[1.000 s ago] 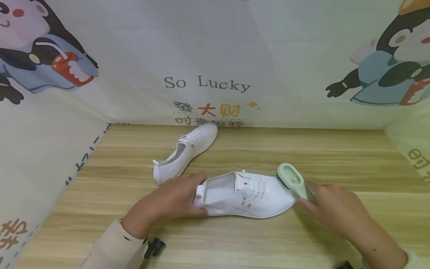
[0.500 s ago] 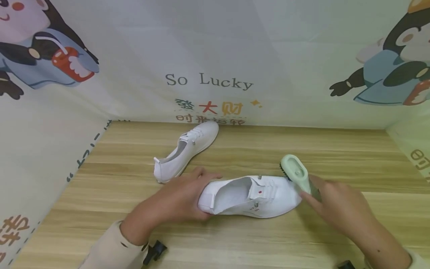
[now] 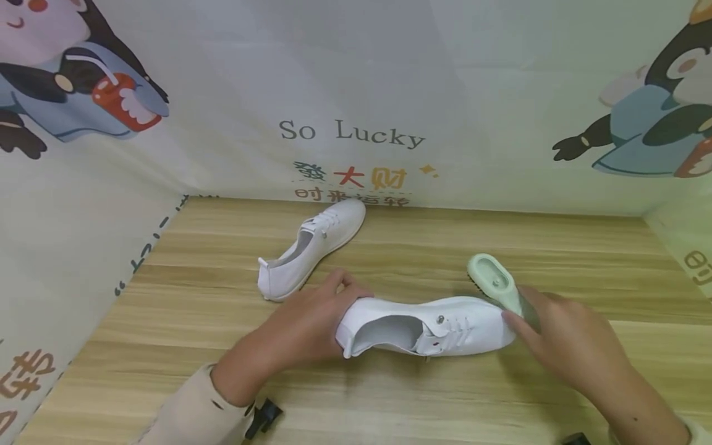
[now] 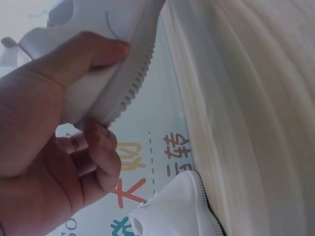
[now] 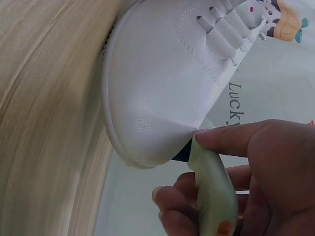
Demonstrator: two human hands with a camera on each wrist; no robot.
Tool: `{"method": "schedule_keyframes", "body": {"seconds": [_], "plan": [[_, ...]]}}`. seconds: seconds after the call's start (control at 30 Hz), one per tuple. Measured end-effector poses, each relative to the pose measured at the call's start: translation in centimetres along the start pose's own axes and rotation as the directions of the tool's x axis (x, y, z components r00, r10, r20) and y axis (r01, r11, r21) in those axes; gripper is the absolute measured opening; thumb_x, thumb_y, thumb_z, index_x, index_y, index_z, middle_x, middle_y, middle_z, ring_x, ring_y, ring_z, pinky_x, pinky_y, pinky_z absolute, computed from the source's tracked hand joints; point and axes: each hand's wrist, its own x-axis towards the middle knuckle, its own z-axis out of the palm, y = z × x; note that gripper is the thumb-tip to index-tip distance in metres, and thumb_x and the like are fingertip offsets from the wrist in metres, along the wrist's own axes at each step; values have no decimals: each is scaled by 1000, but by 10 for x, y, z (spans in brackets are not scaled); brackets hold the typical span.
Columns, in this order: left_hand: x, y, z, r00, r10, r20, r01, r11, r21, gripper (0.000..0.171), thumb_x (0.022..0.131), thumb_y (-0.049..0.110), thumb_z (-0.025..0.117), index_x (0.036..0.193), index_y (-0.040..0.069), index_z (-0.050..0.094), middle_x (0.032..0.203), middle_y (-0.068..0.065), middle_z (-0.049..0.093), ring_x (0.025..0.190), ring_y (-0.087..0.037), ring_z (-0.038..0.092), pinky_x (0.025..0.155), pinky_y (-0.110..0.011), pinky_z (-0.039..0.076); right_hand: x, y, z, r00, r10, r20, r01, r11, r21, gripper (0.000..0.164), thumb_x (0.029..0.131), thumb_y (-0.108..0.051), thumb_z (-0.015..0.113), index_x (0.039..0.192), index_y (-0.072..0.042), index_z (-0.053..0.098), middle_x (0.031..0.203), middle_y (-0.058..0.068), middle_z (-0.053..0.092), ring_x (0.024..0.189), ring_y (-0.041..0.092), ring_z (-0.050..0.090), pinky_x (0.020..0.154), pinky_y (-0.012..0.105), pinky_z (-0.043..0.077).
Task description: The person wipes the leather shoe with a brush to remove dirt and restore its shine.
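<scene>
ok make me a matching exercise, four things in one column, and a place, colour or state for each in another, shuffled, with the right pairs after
Column 1
1. left hand
2. brush
3. farther shoe
4. "So Lucky" lettering

Column 2
A. resting on the wood-grain surface, toe toward the backdrop
B. printed in grey
C. gripping the nearer shoe at its heel end
D. pale green, held in the right hand

Pairs: 1-C, 2-D, 3-A, 4-B
</scene>
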Motion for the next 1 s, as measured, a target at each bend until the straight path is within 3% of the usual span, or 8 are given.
{"method": "schedule_keyframes", "body": {"seconds": [0.3, 0.57, 0.83, 1.0], "plan": [[2, 1, 2, 999, -28, -35, 30, 997, 74, 73, 61, 25, 94, 126, 24, 61, 110, 2, 63, 76, -17, 65, 58, -31, 48, -5, -2, -10, 999, -46, -27, 47, 997, 55, 43, 94, -31, 70, 127, -3, 65, 107, 16, 73, 77, 22, 63, 62, 45, 48], [4, -1, 7, 991, -93, -101, 102, 990, 96, 72, 62, 15, 90, 128, 22, 61, 110, 0, 63, 80, -16, 66, 58, -34, 49, -6, -6, -14, 999, -52, -8, 53, 994, 95, 41, 98, -33, 65, 128, -6, 65, 102, 9, 73, 72, 16, 55, 63, 37, 43], [2, -5, 6, 998, -51, -44, 50, 998, -31, 74, 71, 22, 91, 135, 19, 55, 116, -6, 59, 91, -23, 67, 79, -39, 54, -6, -3, -13, 997, -82, 1, 81, 993, 87, 45, 96, -34, 67, 129, -4, 65, 114, 14, 73, 77, 15, 60, 67, 41, 49], [0, -5, 4, 1000, -8, -4, 8, 993, -114, 74, 75, 26, 89, 139, 20, 51, 119, -5, 56, 96, -19, 63, 81, -35, 54, -7, -2, -14, 996, -87, 6, 86, 993, 80, 47, 94, -34, 69, 130, -3, 65, 118, 17, 72, 79, 16, 61, 68, 41, 50]]}}
